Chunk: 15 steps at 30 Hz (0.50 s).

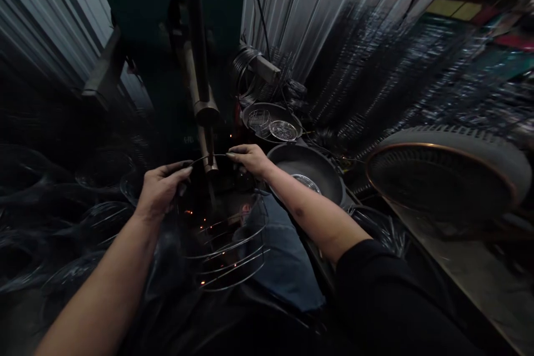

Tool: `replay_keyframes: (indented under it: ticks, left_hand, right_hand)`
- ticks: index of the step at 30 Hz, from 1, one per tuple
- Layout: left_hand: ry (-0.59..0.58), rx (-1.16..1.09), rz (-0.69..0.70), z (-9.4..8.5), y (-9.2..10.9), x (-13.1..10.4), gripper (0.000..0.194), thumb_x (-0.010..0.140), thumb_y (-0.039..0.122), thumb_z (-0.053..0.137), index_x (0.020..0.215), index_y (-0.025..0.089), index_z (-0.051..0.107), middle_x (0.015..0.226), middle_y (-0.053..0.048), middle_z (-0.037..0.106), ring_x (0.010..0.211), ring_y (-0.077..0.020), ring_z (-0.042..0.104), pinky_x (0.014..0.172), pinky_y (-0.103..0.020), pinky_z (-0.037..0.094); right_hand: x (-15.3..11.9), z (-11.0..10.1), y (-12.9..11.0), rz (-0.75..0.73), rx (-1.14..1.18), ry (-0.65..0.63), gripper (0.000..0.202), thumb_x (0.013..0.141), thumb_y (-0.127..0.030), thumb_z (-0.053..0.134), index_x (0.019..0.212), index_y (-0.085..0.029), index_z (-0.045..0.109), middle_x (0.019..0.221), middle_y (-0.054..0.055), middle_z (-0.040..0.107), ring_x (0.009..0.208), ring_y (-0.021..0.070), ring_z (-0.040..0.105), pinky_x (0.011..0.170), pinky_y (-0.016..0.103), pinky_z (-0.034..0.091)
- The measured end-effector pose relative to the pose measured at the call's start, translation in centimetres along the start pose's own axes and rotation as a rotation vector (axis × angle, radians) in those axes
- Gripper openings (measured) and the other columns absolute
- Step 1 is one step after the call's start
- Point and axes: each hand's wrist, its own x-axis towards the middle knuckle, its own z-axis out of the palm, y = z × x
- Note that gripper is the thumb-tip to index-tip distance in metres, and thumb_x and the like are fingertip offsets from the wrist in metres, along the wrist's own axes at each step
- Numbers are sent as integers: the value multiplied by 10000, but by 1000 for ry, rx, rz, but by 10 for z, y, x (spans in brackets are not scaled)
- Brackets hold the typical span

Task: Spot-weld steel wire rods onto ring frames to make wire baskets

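A curved metal wire rim (214, 155) runs between my two hands, at the tip of a metal electrode rod (201, 86). My left hand (161, 189) pinches the rim on the left, thumb and fingers closed. On the right, my right hand (249, 160) grips the same rim between thumb and fingertips. Below hangs a round wire basket (227, 288) with several curved rings; it appears to join the rim, though darkness hides the link. Orange sparks fly under the electrode and through the basket. The lower part of the machine is too dark to make out.
A dark round pan (275, 153) holds a shiny disc, and a smaller pan (246, 122) behind it holds round wire pieces. A round fan (442, 178) stands at right. Coiled wire (248, 69) lies at the back; stacked wirework lines the right wall. Blurred wire rings lie at left.
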Motion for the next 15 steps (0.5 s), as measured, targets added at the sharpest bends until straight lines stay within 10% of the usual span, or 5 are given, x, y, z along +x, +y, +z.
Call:
replay_keyframes:
  ticks: [15]
  left_hand:
    - [-6, -255, -80, 1, -2, -5, 491, 495, 267, 829, 938, 87, 717, 572, -2, 558, 357, -38, 369, 314, -155, 196]
  right_hand:
    - [-6, 7, 0, 168, 425, 136, 177, 658, -164, 765, 791, -128, 655, 480, -57, 541, 344, 52, 428, 307, 155, 236]
